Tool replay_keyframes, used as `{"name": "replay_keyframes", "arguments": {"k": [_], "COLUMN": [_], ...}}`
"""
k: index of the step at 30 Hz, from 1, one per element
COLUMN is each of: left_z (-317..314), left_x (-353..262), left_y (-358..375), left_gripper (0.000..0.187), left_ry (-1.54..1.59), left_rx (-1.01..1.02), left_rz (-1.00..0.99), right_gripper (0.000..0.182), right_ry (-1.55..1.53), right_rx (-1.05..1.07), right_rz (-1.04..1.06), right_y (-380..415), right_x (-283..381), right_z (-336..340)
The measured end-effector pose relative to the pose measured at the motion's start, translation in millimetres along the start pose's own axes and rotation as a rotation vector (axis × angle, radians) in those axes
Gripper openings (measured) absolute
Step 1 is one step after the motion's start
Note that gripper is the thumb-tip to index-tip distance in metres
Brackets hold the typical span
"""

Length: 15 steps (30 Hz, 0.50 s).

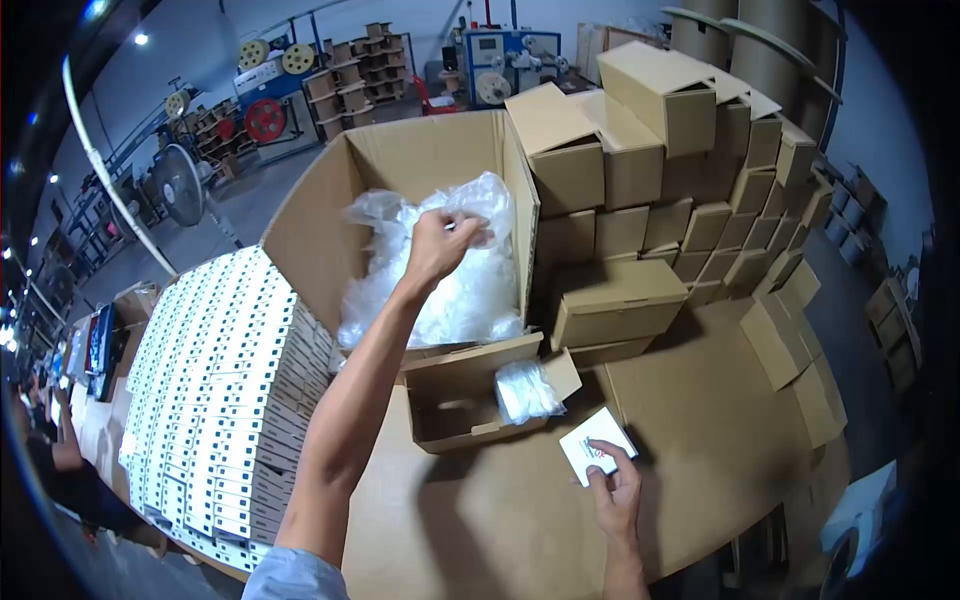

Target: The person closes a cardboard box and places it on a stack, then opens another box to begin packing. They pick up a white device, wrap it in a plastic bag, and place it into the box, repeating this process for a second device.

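My left hand (445,245) reaches into a large open carton (305,240), its fingers closed in a pinch at the clear plastic bags (430,300) heaped there. A bit of plastic shows at the fingertips. My right hand (618,490) grips a small flat white box (585,440) with red and dark print, thumb and fingers on its top face, just over the cardboard-covered table (690,400). Between the hands stands a small open brown carton (465,430). At its right end sits a plastic-wrapped packet (528,390).
Many white boxes (220,370) are stacked in rows at the left. Brown cartons (630,180) are piled behind on the right, with a closed one (620,305) in front. An open carton (795,350) lies at the right edge. A person (70,460) is at the far left.
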<state>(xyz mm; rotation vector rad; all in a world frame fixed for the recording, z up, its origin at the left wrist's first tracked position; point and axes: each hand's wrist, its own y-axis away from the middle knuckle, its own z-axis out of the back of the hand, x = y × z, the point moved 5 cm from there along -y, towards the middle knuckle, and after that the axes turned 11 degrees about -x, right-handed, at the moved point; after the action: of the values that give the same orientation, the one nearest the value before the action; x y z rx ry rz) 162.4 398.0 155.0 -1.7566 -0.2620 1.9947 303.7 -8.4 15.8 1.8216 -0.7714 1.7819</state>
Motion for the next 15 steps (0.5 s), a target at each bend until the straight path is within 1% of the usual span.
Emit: {"name": "replay_keyframes", "arguments": {"k": [2, 5, 6, 7, 9, 10, 11, 13, 14, 15], "left_z": [28.5, 60.1, 74.3, 82.6, 98.6, 105.2, 107.7, 109.7, 106.5, 104.4], "left_x": [-16.2, -58.3, -52.4, -73.1, -93.7, -90.0, -91.1, -82.9, -90.4, -85.6], "left_y": [17.1, 65.4, 78.5, 103.9, 156.5, 182.5, 209.2, 261.6, 286.8, 310.5], "left_gripper": [0.018, 0.020, 0.029, 0.030, 0.034, 0.036, 0.036, 0.033, 0.031, 0.032], "left_ry": [0.122, 0.454, 0.419, 0.485, 0.575, 0.518, 0.479, 0.434, 0.433, 0.413], "left_rx": [-0.012, 0.050, 0.046, 0.038, 0.080, 0.081, 0.117, 0.102, 0.094, 0.132], "left_rz": [0.023, 0.054, 0.022, -0.004, 0.098, 0.084, 0.136, 0.151, 0.188, 0.249], "right_gripper": [0.033, 0.033, 0.035, 0.037, 0.041, 0.047, 0.054, 0.070, 0.072, 0.075], "right_ry": [-0.006, -0.001, 0.098, 0.043, -0.065, 0.001, 0.071, -0.198, -0.257, -0.314], "right_rx": [-0.016, 0.024, 0.063, 0.078, 0.100, 0.142, 0.186, 0.317, 0.373, 0.428], "right_rz": [0.053, 0.133, 0.085, 0.173, 0.331, 0.370, 0.408, 0.285, 0.220, 0.147], "right_y": [3.5, 15.2, 20.2, 24.0, 32.6, 34.6, 34.6, 34.6, 40.0, 46.6], "right_x": [7.5, 15.3, 22.6, 34.8, 59.7, 71.7, 83.2, 84.8, 89.5, 91.6], "right_z": [-5.4, -17.6, -20.1, -28.8, -48.1, -54.6, -60.2, -82.1, -94.1, -103.0]}}
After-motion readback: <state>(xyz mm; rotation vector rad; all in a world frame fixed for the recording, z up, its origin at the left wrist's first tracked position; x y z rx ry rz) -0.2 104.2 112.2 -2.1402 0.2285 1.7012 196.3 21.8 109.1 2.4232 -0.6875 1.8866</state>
